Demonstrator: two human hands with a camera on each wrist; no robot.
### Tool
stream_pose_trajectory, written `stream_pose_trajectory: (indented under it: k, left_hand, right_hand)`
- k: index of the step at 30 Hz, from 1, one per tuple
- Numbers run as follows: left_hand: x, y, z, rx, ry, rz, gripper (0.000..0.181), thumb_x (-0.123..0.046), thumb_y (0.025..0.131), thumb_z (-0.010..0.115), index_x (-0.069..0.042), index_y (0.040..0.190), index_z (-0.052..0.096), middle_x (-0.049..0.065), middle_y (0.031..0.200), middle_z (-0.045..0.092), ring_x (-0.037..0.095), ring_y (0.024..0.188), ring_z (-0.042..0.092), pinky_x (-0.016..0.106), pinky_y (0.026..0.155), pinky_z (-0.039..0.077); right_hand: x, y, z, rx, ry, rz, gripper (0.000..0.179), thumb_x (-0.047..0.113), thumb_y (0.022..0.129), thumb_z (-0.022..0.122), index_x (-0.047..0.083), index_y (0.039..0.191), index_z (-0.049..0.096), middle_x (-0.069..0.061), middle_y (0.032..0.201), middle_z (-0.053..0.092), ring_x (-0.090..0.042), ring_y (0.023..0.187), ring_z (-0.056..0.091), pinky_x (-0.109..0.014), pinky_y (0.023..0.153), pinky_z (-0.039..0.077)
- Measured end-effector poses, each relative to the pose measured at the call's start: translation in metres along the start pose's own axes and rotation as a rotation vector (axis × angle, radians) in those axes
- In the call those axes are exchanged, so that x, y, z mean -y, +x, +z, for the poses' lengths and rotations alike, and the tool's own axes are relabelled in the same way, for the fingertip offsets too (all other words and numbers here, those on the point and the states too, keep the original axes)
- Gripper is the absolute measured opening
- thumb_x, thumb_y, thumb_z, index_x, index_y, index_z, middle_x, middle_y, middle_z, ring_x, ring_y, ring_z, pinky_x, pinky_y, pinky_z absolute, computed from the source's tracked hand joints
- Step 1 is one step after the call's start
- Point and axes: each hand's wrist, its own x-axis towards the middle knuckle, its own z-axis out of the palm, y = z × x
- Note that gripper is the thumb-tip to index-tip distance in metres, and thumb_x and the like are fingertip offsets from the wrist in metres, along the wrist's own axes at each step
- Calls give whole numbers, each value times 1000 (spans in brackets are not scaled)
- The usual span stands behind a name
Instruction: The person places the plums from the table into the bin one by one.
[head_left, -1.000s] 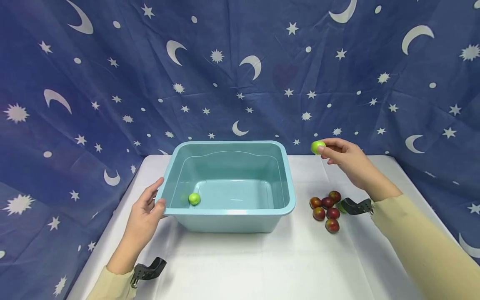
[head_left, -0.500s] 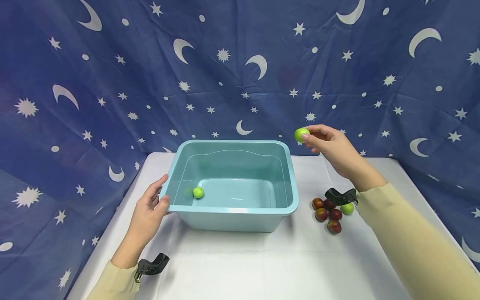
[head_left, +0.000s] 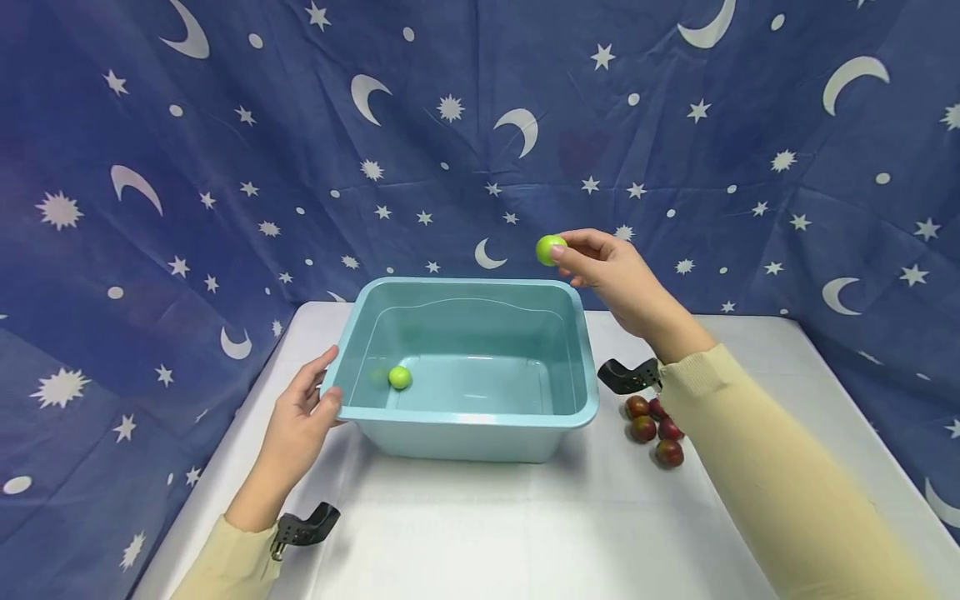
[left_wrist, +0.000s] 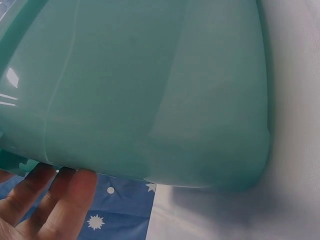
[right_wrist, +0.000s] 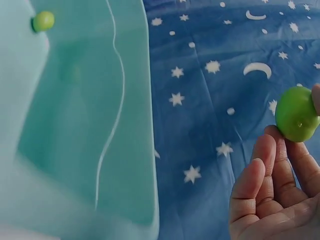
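Note:
Between thumb and fingertips, my right hand (head_left: 618, 279) pinches a bright green lime (head_left: 551, 250). In the head view it appears just above the far right rim of a light teal plastic basin (head_left: 465, 419). The right wrist view shows the held lime (right_wrist: 297, 115) close up, with the other fingers loosely bent below it. My left hand (head_left: 296, 417) holds the basin's near left corner, thumb at the rim. Its fingers (left_wrist: 70, 205) lie against the outer wall in the left wrist view. A second lime (head_left: 400, 377) lies inside the basin, toward the left.
Several dark red plums (head_left: 642, 429) are grouped on the white tablecloth (head_left: 450, 525) to the right of the basin, partly covered by my right sleeve (head_left: 750, 450). A blue curtain (head_left: 300, 108) with moons and stars hangs behind the table.
My right hand has carried the lime leftward and up, from right of the basin to over its back right corner. The left hand keeps its hold on the basin.

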Motion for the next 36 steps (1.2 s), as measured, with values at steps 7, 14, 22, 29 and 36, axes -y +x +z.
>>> stream_pose_trajectory:
  k: [7, 14, 22, 29, 36]
  left_hand:
    - [-1, 0, 1, -2, 19, 4, 50, -6, 99, 51, -10, 147, 40, 25, 126, 53, 13, 99, 60, 25, 69, 59]
    - [-1, -1, -1, -5, 25, 5, 50, -6, 99, 50, -10, 148, 40, 24, 126, 53, 11, 101, 59, 25, 70, 59]
    - [0, 0, 1, 0, 14, 15, 50, -5, 99, 50, -9, 147, 40, 25, 127, 52, 13, 101, 60, 25, 69, 59]
    - [-1, 1, 1, 2, 28, 11, 50, -8, 100, 50, -11, 148, 39, 24, 133, 49, 14, 104, 58, 25, 70, 58]
    - [-1, 0, 1, 5, 46, -6, 50, -8, 100, 49, -14, 149, 39, 23, 138, 46, 17, 109, 56, 25, 71, 58]
  right_hand:
    - [1, 12, 29, 53, 32, 26, 45, 40, 87, 72, 13, 122, 62, -7, 115, 61, -34, 109, 53, -42, 87, 48]
    - [-4, 24, 56, 111, -4, 84, 42, 39, 87, 72, 14, 120, 63, -8, 113, 63, -36, 110, 54, -40, 86, 50]
    - [-11, 32, 81, 199, -207, 125, 38, 36, 86, 73, 12, 114, 63, -5, 105, 64, -24, 96, 58, -38, 84, 51]
    - [-20, 33, 93, 285, -299, 159, 29, 30, 87, 73, 11, 108, 65, -7, 102, 62, -24, 95, 57, -41, 86, 51]
    - [-30, 32, 97, 310, -346, 222, 29, 27, 85, 75, 9, 107, 65, -7, 103, 61, -22, 95, 55, -37, 86, 50]
